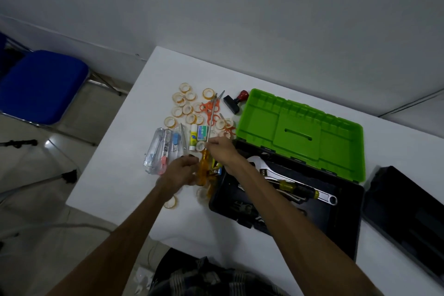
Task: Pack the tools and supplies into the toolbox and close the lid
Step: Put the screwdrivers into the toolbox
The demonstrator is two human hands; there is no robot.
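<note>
The black toolbox (346, 202) stands open on the white table, its green lid (300, 132) tilted back. Inside lie a silver wrench (271, 168) and a yellow-handled screwdriver (295, 187). Left of the box, my left hand (180, 172) grips the orange handle of a long screwdriver (204, 166). My right hand (219, 148) pinches its metal shaft. Several tape rolls (183, 101), orange scissors (209, 108), a glue stick (193, 139), a staples box (202, 132) and clear packets (158, 151) lie beyond my hands.
A black tray (408, 214) rests at the table's right edge. A red-handled stamp (236, 101) sits behind the lid's left corner. A blue chair (40, 86) stands on the floor to the left. Loose tape rolls (171, 203) lie near the table's front edge.
</note>
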